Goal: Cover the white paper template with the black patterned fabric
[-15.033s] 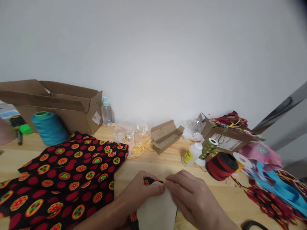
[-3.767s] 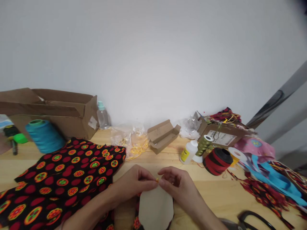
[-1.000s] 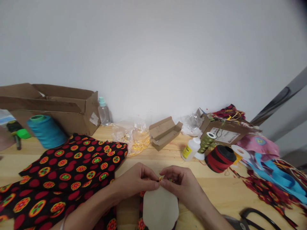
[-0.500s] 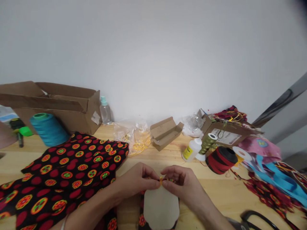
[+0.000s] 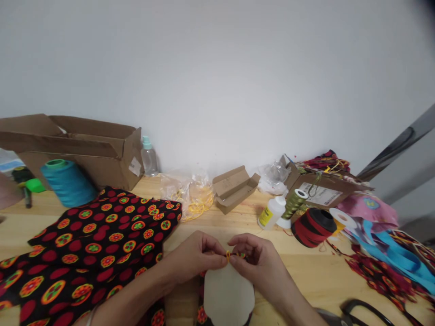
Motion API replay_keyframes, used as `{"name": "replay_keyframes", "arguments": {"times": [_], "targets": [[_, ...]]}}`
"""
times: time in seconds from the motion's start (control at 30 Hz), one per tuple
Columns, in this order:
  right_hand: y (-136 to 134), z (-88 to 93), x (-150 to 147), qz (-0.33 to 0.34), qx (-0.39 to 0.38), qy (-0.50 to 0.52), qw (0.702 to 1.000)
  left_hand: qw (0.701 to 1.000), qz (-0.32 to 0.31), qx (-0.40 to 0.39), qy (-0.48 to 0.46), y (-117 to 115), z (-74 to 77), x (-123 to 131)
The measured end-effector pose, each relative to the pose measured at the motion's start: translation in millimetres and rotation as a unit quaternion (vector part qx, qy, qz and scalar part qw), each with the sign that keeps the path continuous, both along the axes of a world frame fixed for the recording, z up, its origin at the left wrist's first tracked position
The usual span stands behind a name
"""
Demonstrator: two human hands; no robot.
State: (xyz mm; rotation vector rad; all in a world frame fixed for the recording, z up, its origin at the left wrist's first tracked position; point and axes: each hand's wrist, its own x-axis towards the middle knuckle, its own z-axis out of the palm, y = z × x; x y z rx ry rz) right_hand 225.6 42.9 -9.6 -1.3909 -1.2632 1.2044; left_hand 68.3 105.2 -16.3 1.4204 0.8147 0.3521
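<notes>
- Yellow cord loop (image 5: 228, 256) sits between the fingertips, at the pale panel's far edge. Imo: pinch close to its base, keep the strands even, don't let it twist.
- Loop looks small, skinny, roughly upright.
- Pale panel (image 5: 229, 294) is just below the hands, smooth, notched corners, patterned cloth (image 5: 201, 312) peeking out underneath.
- Left hand (image 5: 193, 253): thumb and forefinger look clamped on the loop. Right hand (image 5: 256, 260) nearly meets it, fingers curled; can't tell how tight.
- Black printed fabric (image 5: 102, 240) lies left of both hands, black-handled scissors (image 5: 345, 308) right of the right wrist.
</notes>
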Motion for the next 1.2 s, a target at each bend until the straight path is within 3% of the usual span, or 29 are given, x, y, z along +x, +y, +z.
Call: {"name": "replay_keyframes", "arguments": {"times": [0.4,0.9,1.2], "targets": [[0,-3.4,-3,-0.010,0.018,-0.014,1.000,1.000,0.004,0.008,0.006,-1,0.8,1],[1,-1.0,0,0.000,0.007,0.011,1.000,0.999,0.004,-0.036,0.014,0,4.9,-1],[-1,3.2,1,0.007,-0.006,0.020,1.000,0.998,0.044,-0.043,0.030,-3,10.7,0]]}}
